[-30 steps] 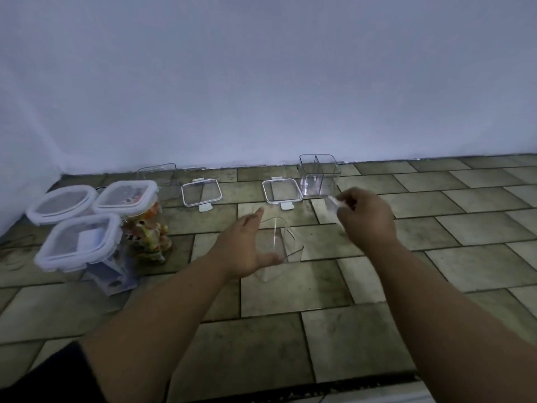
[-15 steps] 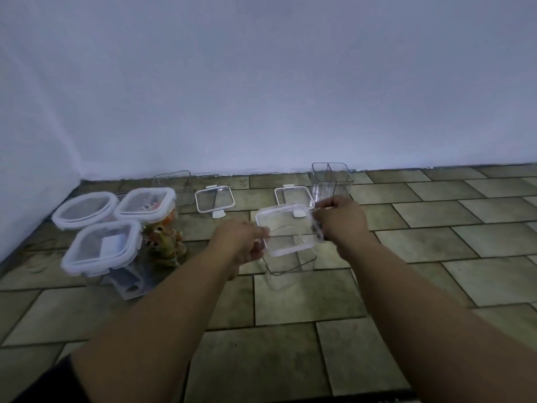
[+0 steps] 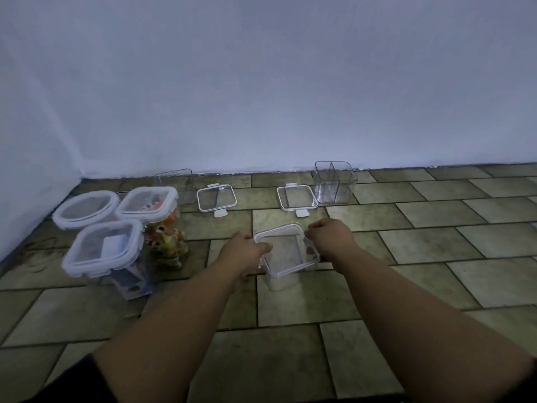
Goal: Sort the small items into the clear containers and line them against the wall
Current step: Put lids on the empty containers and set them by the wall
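A clear square container stands on the tiled floor in the middle, with a clear lid resting on its top. My left hand grips the lid's left edge and my right hand grips its right edge. Three lidded clear containers stand at the left: a round-lidded one, a square one holding small items, and a nearer square one. An open divided container and another open one stand by the wall.
Two loose lids lie on the floor near the wall. A small orange toy figure stands beside the lidded containers. The white wall runs along the back and left. Bare tiles extend to the right.
My right hand brought a lid over the middle container and both hands lowered it onto the container's top. The view shifted slightly.
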